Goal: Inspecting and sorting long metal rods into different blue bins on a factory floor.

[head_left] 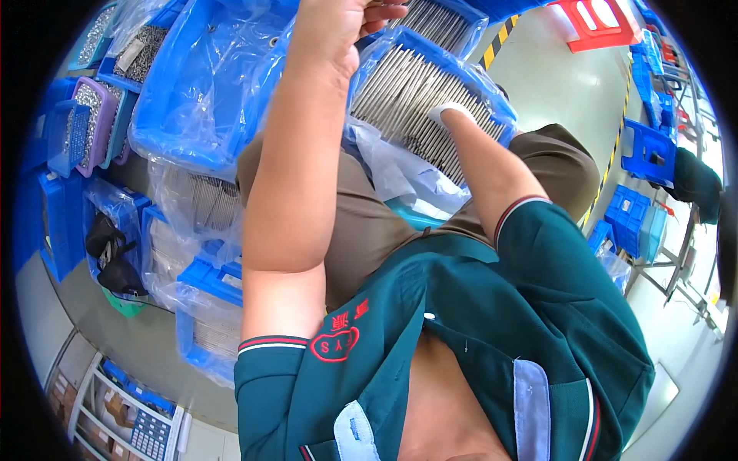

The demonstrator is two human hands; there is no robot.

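My left hand [334, 34], bare, reaches up to the top edge, which cuts part of it off. Its visible fingers are curled; what they hold, if anything, cannot be seen. Beside it, a blue bin lined with clear plastic holds many thin metal rods [403, 84] lying side by side. My right hand [452, 112], in a white covering, is low over the right part of these rods; its fingers are hidden. Farther back, a second blue bin holds more metal rods [434, 24]. A large blue bin [173, 146] with crumpled clear plastic inside stands left of my left forearm.
Plastic-wrapped bins with rods [207, 201] stand lower left. Baskets of small metal parts [94, 115] line the far left. A black bag-like item [115, 257] lies on a bin there. A red plastic stool [596, 23] and stacked blue crates [626, 209] stand at right.
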